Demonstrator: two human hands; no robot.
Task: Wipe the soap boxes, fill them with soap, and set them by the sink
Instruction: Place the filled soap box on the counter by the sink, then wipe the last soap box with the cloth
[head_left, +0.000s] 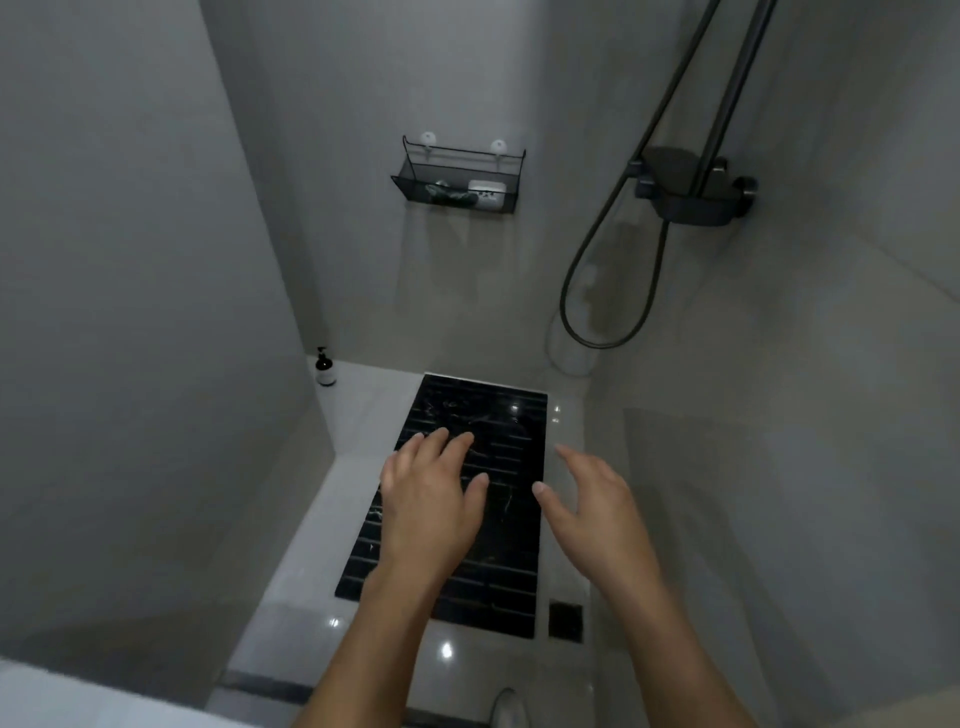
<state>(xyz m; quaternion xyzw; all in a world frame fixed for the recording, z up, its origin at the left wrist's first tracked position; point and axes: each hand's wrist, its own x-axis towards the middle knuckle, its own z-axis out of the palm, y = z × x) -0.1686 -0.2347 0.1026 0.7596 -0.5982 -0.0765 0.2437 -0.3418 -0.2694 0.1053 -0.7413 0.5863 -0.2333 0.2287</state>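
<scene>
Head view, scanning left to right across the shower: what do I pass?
Pump bottle in the floor corner → left hand → wire basket on the back wall → right hand → shower mixer.

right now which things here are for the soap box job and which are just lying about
For the job:
- white soap box, in the wall basket
- left hand and right hand, both open and holding nothing

Lying about:
- dark bundle beside the box; cannot tell what it is
- pump bottle in the floor corner
- shower hose
- black floor mat
- drain
</scene>
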